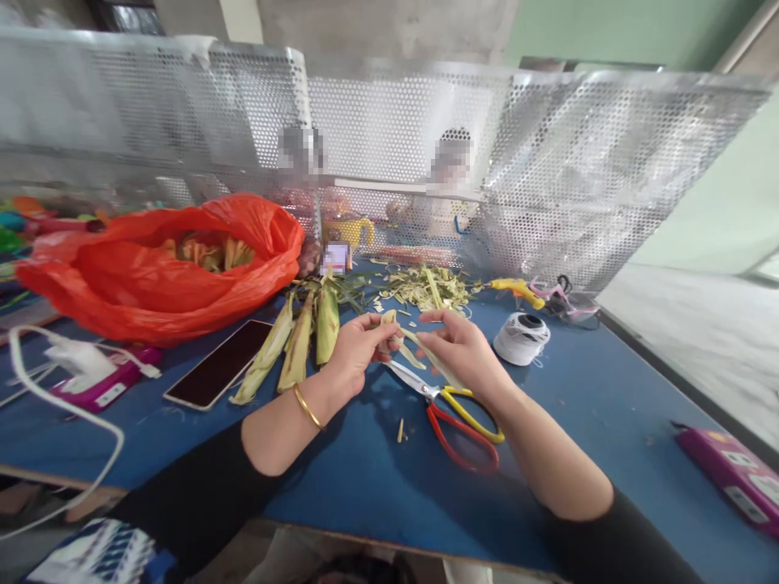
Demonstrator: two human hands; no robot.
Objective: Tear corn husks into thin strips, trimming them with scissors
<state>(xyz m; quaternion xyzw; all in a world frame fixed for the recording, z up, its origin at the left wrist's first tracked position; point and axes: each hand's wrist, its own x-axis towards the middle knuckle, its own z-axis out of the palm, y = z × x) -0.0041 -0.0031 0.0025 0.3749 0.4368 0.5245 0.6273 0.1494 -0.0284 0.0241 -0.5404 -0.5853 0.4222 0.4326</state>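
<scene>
Pinched between the fingers of my left hand [363,345] is a pale strip of corn husk [409,354], folded over at its top. My right hand [458,347] grips another part of the husk, which trails below its fingers. Scissors [429,395] with one red and one yellow handle lie partly open on the table under my hands. Left of my left hand lie several corn husks [298,345], pale green and brownish. A heap of cut husk scraps [429,288] spreads beyond my hands. A spool of white thread [522,339] stands to the right.
On the blue table [584,454], a red plastic bag [164,300] of husk pieces sits left, behind a phone [220,365]. Purple power strips [115,381] with white cables lie at the left and right. A yellow glue gun [517,290] and glasses [565,304] are near a perforated metal screen [395,122]; people sit behind it.
</scene>
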